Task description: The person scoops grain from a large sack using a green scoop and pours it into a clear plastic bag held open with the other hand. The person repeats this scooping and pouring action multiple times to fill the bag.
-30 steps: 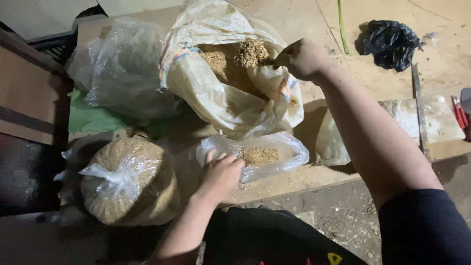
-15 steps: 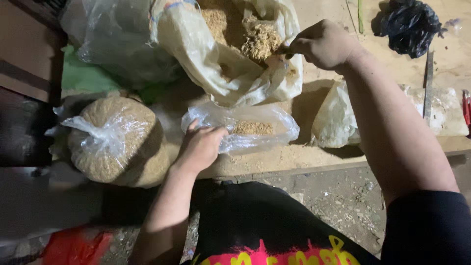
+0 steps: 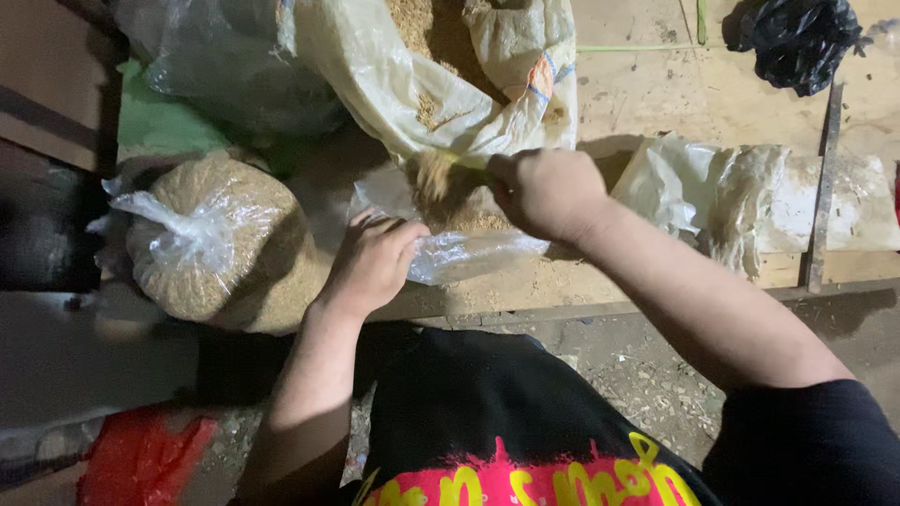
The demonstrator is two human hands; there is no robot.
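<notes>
Head view: two hands (image 3: pixel 375 262), three bags (image 3: pixel 211 239).

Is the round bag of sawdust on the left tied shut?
Yes, the round bag bulges full, and its clear plastic top is gathered into a knot.

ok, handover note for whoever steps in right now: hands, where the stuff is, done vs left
Left hand: holds open the mouth of the small clear bag on the wooden board.
Right hand: closed around a scoop of sawdust-like fill, tipping it into that bag.
Big woven sack: open just behind, fill still inside.
Done: one tied, full bag lies to the left; the small bag holds a thin layer.
Left: small bag mostly unfilled, not tied. Flat clear bags lie to the right.
</notes>
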